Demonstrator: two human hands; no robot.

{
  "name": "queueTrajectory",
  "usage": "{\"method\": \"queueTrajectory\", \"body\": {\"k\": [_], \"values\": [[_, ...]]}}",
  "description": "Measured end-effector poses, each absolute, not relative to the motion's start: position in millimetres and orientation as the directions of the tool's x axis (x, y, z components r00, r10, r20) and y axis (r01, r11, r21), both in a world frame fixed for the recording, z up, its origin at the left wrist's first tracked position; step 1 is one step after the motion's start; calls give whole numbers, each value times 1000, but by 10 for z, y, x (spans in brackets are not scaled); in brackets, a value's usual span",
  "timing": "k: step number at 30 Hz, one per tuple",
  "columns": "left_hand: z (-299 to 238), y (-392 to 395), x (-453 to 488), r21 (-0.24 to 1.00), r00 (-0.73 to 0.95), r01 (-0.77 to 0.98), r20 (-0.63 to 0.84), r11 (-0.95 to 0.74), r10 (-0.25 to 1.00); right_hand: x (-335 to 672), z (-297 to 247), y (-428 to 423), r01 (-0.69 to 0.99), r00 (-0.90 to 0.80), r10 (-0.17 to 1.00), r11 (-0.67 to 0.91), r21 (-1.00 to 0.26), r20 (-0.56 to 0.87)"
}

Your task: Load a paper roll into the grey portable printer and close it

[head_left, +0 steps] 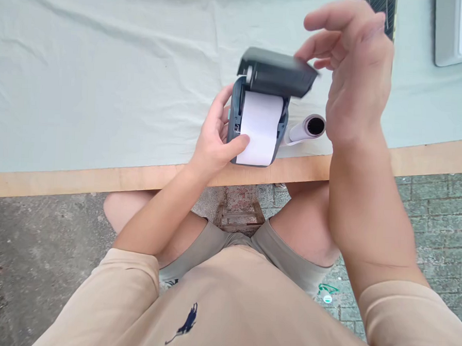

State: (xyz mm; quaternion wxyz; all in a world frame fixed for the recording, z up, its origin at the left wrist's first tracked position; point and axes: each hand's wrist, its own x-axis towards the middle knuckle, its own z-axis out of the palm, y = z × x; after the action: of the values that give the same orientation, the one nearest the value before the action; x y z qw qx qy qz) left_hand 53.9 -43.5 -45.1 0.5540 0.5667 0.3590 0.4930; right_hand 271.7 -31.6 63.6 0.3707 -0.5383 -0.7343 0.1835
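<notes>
A dark portable label printer (283, 125) is in my left hand (219, 133), near the front edge of the table. My left fingers wrap round its left side, and the thumb lies on the white paper (261, 124) inside it. The printer's black lid (278, 75) stands raised at the far end and looks slightly blurred. Above and right of the lid is my right hand (349, 50), fingers curved and apart, with a fingertip at the lid's right corner. Whether that fingertip touches the lid I cannot tell. Just right of the printer lies a white paper roll (306, 129) with a dark core.
A pale cloth (104, 83) covers the table, leaving a bare wooden front edge (429, 156). At the far right sits a grey and white box (447, 34) with printed text. Behind my right hand is a dark patterned object (390, 16). My knees are beneath the table edge.
</notes>
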Motion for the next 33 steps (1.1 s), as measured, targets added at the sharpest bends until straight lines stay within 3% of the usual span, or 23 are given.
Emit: {"method": "queueTrajectory", "body": {"k": [2, 4, 8, 11, 17, 24, 31, 33], "values": [[-376, -465, 538, 986, 279, -156, 108, -66, 954, 2711, 685, -344, 527, -120, 879, 451, -721, 462], [-303, -491, 537, 985, 295, -173, 70, -19, 953, 2728, 715, -371, 484, -160, 871, 479, -733, 464], [-192, -523, 543, 974, 324, -221, 35, 40, 945, 2791, 711, -402, 595, -344, 895, 443, -671, 286], [-152, -535, 555, 968, 323, -243, 14, 69, 946, 2808, 704, -418, 714, -377, 921, 356, -603, 96], [-131, -542, 563, 964, 310, -258, 22, 62, 950, 2711, 763, -457, 812, -315, 949, 278, -513, 17], [-73, -550, 562, 922, 262, -365, -31, 129, 965, 2755, 768, -457, 789, -409, 908, 403, -464, 94], [-120, -485, 585, 941, 211, -307, -78, 142, 974, 2742, 844, -533, 741, -506, 856, 495, -455, 108], [-143, -473, 590, 947, 205, -285, -93, 151, 974, 2706, 829, -540, 741, -494, 840, 542, -397, 226]]}}
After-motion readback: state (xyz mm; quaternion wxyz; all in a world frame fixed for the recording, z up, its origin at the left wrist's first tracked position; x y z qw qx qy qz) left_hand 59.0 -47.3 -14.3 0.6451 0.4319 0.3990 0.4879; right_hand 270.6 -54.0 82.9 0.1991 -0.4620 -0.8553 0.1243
